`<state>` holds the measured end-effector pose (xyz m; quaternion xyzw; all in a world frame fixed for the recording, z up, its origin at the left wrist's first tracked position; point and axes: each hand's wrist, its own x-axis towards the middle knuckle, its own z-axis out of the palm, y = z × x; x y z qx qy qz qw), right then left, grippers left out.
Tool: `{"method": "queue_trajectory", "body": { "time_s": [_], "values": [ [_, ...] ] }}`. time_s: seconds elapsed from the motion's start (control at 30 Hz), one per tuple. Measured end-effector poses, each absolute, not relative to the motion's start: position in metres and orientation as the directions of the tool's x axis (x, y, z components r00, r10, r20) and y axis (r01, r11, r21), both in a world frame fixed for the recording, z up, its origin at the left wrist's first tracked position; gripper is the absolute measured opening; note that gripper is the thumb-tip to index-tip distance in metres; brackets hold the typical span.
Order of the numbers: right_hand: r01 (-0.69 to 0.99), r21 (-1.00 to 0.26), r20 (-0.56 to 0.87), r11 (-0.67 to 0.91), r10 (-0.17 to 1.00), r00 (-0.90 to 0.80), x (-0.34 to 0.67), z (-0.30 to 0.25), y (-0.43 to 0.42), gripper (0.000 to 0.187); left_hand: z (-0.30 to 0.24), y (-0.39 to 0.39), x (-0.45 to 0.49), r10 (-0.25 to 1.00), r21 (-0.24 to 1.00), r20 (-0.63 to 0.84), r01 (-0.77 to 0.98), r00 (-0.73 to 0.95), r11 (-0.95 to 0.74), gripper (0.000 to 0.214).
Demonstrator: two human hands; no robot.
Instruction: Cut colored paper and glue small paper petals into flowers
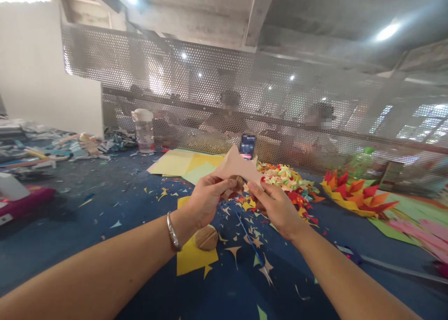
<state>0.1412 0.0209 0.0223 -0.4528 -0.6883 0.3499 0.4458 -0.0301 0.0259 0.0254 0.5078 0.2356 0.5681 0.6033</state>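
Observation:
A sheet of pale peach paper (234, 162) with cut, curved edges is held up in front of me. My left hand (207, 196) grips its left side, the thumb pressing a small brown round piece (237, 183) against it. My right hand (275, 205) pinches close to the paper's right edge; whether a small tool is also in its fingers I cannot tell. Below the left hand, a larger brown disc (206, 238) lies on yellow paper (187, 259). A thin blue stick (250, 240) rests among pointed paper scraps (258, 241).
Behind the right hand is a heap of colored paper scraps (285, 177). Farther right are folded red-orange paper points (353, 194), with a green bottle (363, 161) behind. A phone (248, 146) and a lidded cup (143, 131) stand by the perforated metal screen (196, 91); people sit beyond it.

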Motion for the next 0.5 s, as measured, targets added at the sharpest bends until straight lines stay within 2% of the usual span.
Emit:
{"method": "queue_trajectory", "body": {
  "time_s": [0.2, 0.33, 0.5],
  "values": [
    [0.315, -0.885, 0.291, 0.343, 0.936, -0.199, 0.1402, 0.024, 0.0191, 0.04, 0.0262, 0.0253, -0.0289, 0.928, 0.847, 0.278, -0.519, 0.248, -0.115, 0.008],
    [0.322, -0.882, 0.296, 0.344, 0.936, -0.188, 0.1406, 0.0239, 0.0192, 0.04, 0.0228, 0.0275, -0.0293, 0.94, 0.84, 0.262, -0.531, 0.22, -0.109, 0.012],
    [0.327, -0.879, 0.302, 0.346, 0.936, -0.179, 0.1412, 0.0241, 0.0196, 0.041, 0.0209, 0.029, -0.0303, 0.921, 0.806, 0.33, -0.57, 0.205, -0.162, 0.022]
  ]
}}
